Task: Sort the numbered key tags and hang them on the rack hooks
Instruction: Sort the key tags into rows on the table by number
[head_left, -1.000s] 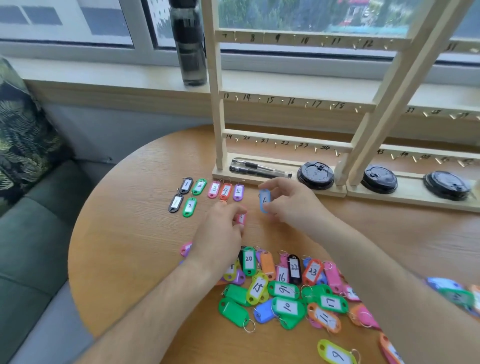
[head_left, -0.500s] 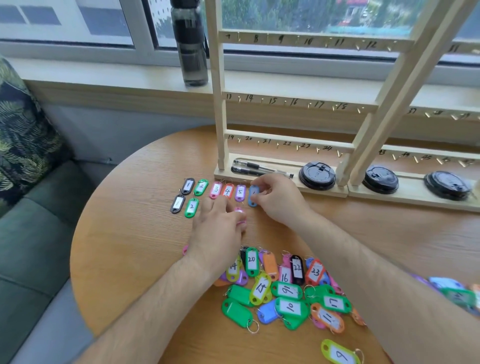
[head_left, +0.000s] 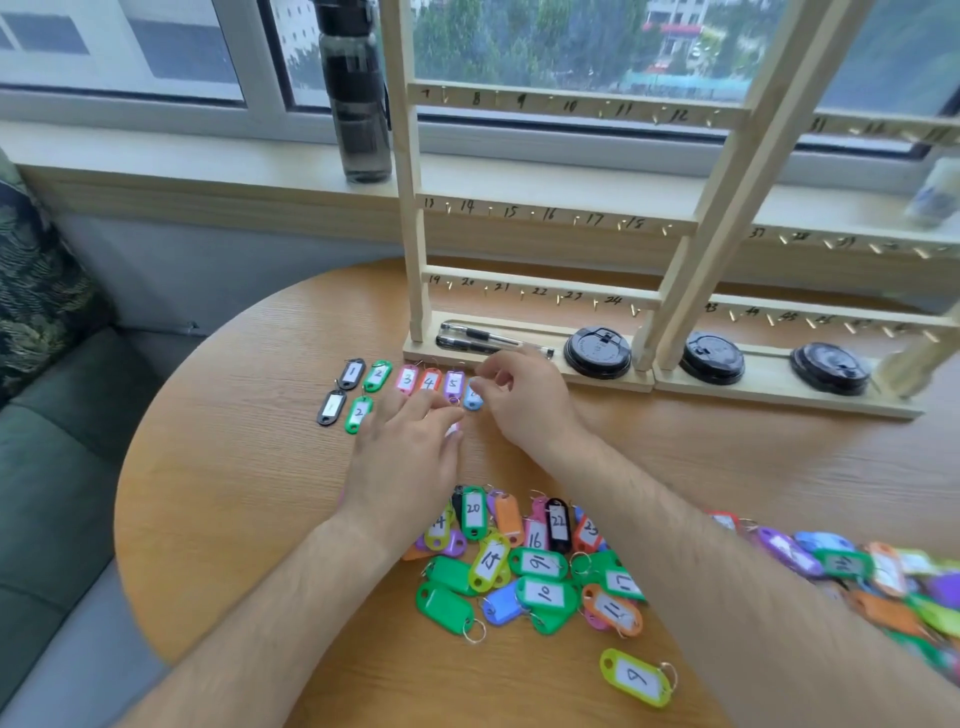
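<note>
On the rack base (head_left: 769, 382), pens (head_left: 483, 339), black lids (head_left: 597, 353) — right hand (head_left: 524, 405) pinching blue tag (head_left: 472, 401)

A single wide-angle camera, worn on the person's head, tips forward and down, close over the round counter (head_left: 218, 499). The rack (head_left: 550, 213) and window (head_left: 182, 47) fill the upper frame, with the sofa (head_left: 52, 519) at the left edge.

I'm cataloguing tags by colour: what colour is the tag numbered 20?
Tag 20 is green, seen clearest in the head view.
</note>
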